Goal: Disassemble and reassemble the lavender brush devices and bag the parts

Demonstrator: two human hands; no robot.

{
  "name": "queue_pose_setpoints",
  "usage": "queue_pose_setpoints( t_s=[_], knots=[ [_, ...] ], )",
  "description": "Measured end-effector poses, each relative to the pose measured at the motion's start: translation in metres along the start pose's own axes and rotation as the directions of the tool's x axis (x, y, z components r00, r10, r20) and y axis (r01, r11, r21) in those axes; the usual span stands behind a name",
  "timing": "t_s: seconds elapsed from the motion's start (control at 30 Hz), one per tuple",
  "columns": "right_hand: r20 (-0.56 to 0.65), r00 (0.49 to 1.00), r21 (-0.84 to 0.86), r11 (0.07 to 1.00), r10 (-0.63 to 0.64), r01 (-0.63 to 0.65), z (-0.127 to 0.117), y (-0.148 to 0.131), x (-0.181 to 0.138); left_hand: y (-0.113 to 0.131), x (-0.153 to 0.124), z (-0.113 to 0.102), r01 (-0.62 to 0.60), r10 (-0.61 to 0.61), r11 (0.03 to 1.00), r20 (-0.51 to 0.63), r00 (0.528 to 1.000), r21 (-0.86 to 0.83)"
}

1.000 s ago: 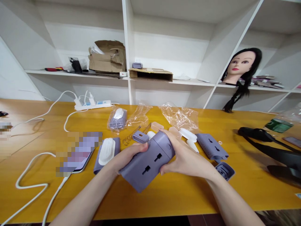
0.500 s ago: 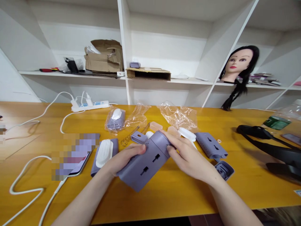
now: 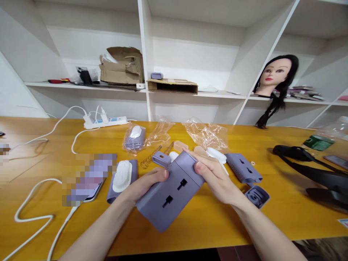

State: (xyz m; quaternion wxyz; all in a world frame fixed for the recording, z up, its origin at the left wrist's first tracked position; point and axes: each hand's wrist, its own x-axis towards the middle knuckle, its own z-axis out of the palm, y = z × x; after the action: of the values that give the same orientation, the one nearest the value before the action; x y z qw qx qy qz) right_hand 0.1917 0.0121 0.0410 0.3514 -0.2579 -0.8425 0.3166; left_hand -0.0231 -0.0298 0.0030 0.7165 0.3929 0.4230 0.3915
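Both hands hold a purple plastic housing (image 3: 174,195) tilted above the table, its face with two keyhole slots turned toward me. My left hand (image 3: 149,183) wraps its left side, thumb on the edge. My right hand (image 3: 214,175) grips the upper right end near a seam, thumb pressed on the slotted face. Just behind lie a small purple part with a hole (image 3: 162,159), coil springs (image 3: 149,158) and clear plastic pieces (image 3: 181,146). Right of my hands rest a second slotted purple housing (image 3: 243,167), a purple end cap (image 3: 257,197) and a white bristled brush head (image 3: 216,154).
At left are a purple piece with a white brush (image 3: 122,175), a charging phone (image 3: 94,181) and white cables (image 3: 35,217). Behind stand a bagged unit (image 3: 135,137), plastic bags (image 3: 203,134) and a power strip (image 3: 108,122). A black object (image 3: 307,159) lies right; shelves (image 3: 174,92) rise behind.
The housing has turned slightly, showing more of its slotted face, and its lower end sits a little lower. My right thumb has moved up onto the slotted face near the seam.
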Motion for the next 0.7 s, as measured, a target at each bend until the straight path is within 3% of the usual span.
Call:
queue_pose_setpoints(
  t_s=[0.17,0.37,0.6,0.7],
  knots=[
    [-0.006,0.998,0.078,0.995,0.056,-0.055,-0.004,-0.003,0.000,0.002,0.002,0.005,-0.021,0.020,1.000,0.084,0.996,0.012],
    [0.078,0.986,0.264,0.951,0.145,-0.161,-0.006,-0.004,0.006,0.006,0.002,0.006,-0.070,0.069,0.995,0.015,0.998,0.064],
    [0.008,0.901,0.582,0.731,0.433,-0.357,0.010,0.002,0.011,0.005,0.006,0.005,-0.156,0.163,0.979,-0.047,0.985,0.133],
    [0.023,0.891,0.659,0.663,0.454,-0.354,0.012,0.001,0.010,0.006,0.005,0.007,-0.163,0.169,0.977,-0.033,0.985,0.141]
  ],
)
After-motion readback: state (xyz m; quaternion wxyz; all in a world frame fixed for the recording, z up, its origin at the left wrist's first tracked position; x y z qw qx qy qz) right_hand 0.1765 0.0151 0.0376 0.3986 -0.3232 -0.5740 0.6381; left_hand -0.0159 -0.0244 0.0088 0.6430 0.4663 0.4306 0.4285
